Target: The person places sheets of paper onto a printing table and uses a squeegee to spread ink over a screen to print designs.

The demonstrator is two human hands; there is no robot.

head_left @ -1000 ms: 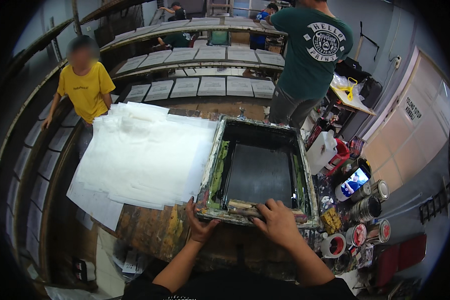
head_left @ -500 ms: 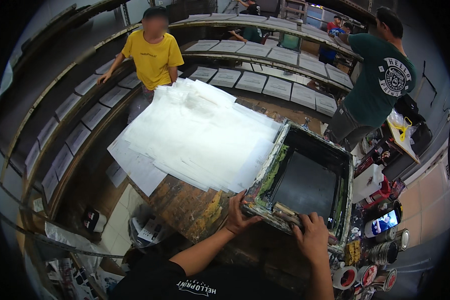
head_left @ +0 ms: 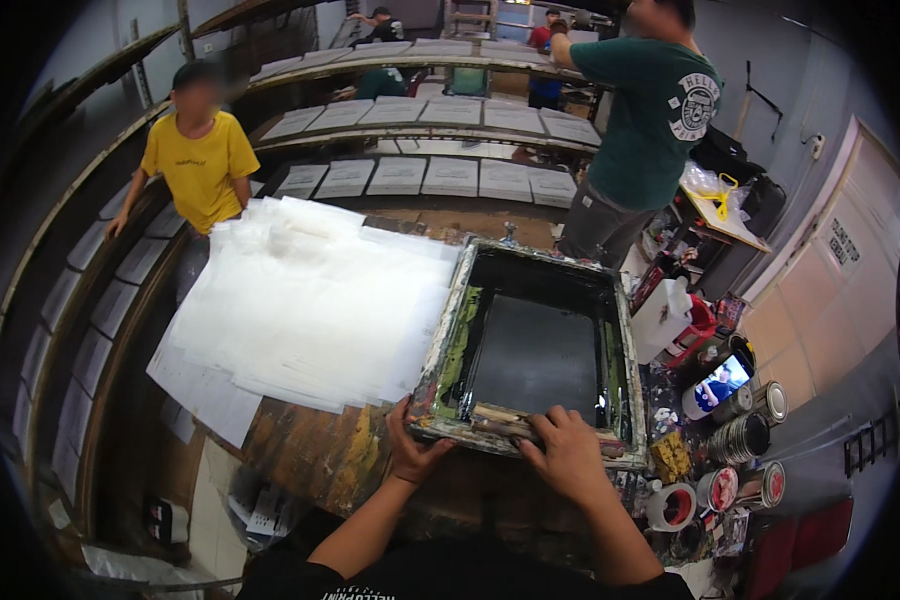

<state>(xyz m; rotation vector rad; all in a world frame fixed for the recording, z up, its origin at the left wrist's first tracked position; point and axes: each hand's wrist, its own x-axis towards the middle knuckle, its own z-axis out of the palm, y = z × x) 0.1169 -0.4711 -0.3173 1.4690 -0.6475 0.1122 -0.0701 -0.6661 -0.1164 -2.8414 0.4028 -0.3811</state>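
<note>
A screen-printing frame (head_left: pixel 444 345), its wooden border crusted with paint, lies on the worktable in front of me. Dark ink coats its mesh (head_left: pixel 535 350). My left hand (head_left: pixel 413 452) holds the frame's near left corner, fingers over the border and thumb stretched along the near side. A wooden-handled squeegee (head_left: pixel 500 420) rests along the near end of the frame. My right hand (head_left: pixel 568 455) grips its handle with the fingers curled over the top; the blade is hidden from view.
Loose white sheets (head_left: pixel 300 310) pile up left of the frame on the stained wooden table (head_left: pixel 310 445). Paint cans (head_left: pixel 738 440), tape rolls (head_left: pixel 672 507) and a lit phone (head_left: pixel 718 388) stand at right. Racks (head_left: pixel 370 145) of printed sheets and several people (head_left: pixel 200 165) are beyond.
The whole view has turned, so the table and frame appear farther left and more upright. Both hands keep their places on the frame and the squeegee.
</note>
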